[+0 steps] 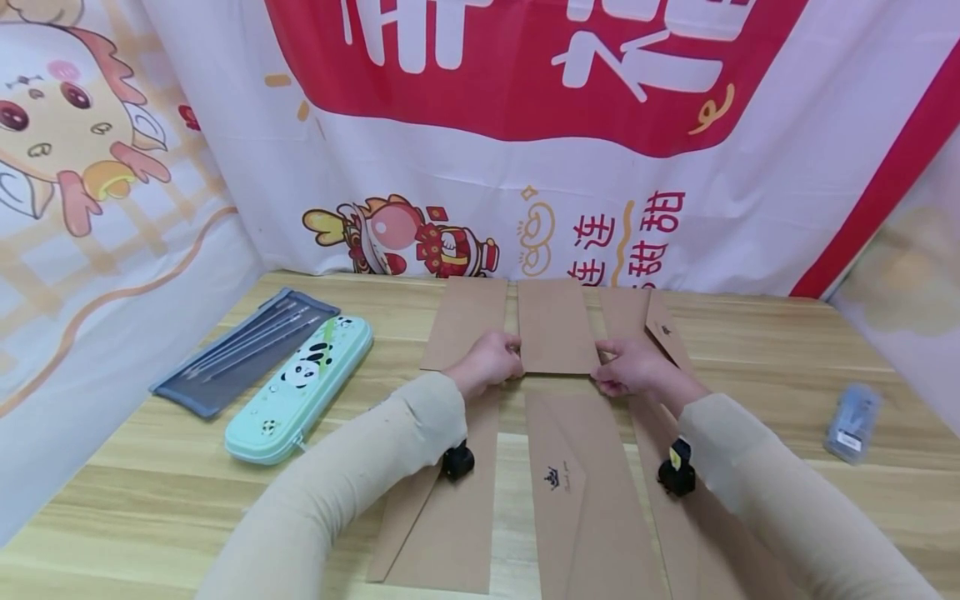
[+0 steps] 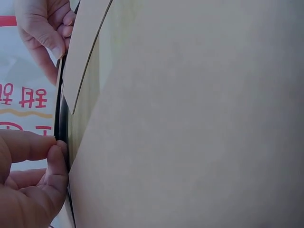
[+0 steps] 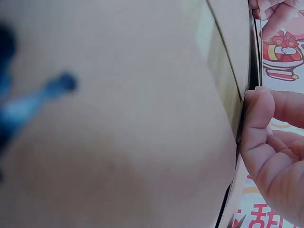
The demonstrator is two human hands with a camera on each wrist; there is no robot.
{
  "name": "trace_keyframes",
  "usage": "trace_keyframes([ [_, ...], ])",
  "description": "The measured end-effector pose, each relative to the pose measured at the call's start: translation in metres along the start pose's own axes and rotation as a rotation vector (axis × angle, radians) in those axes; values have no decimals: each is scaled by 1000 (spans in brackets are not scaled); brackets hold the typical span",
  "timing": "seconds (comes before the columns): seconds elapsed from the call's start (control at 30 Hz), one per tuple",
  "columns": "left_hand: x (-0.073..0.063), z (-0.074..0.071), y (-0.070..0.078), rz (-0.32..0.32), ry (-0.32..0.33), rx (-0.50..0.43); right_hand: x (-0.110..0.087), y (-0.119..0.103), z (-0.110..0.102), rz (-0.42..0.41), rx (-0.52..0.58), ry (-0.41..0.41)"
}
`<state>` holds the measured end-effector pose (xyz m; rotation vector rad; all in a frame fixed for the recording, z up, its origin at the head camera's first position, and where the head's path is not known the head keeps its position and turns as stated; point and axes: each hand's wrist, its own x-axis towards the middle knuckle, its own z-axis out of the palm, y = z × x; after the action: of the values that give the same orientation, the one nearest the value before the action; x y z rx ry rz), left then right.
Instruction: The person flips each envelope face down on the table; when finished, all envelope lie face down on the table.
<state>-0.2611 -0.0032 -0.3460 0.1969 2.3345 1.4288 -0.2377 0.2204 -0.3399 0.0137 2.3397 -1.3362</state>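
Observation:
A brown kraft envelope [image 1: 557,327] is at the back middle of the table, its plain face up. My left hand [image 1: 491,364] pinches its near left corner between thumb and fingers, and my right hand [image 1: 633,367] pinches the near right corner. Both wrist views show this thumb-and-finger grip, with a thin dark gap under the envelope's edge. To its left lies a plain envelope [image 1: 467,321]; to its right is one with its flap side up [image 1: 624,310]. Nearer me are a left envelope [image 1: 457,533], a middle envelope [image 1: 600,533] with a printed crown, and a right one partly under my arm.
At left, a mint panda pencil case [image 1: 300,392] lies against a grey mesh pouch [image 1: 240,350] holding pencils. A small translucent blue box [image 1: 853,422] sits far right. Behind the wooden table [image 1: 765,350] hangs a printed cloth [image 1: 420,158].

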Motion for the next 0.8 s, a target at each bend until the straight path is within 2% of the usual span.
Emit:
trace_keyframes([
  [0.43,-4,0,6,-39,50,127,-3,-4,0,49,-67,-9],
  [0.6,-9,-1,10,2,59,54,-7,-6,-4,23,-30,-23],
  [0.8,-10,0,19,79,101,-19,-18,-11,-17,-52,-36,18],
])
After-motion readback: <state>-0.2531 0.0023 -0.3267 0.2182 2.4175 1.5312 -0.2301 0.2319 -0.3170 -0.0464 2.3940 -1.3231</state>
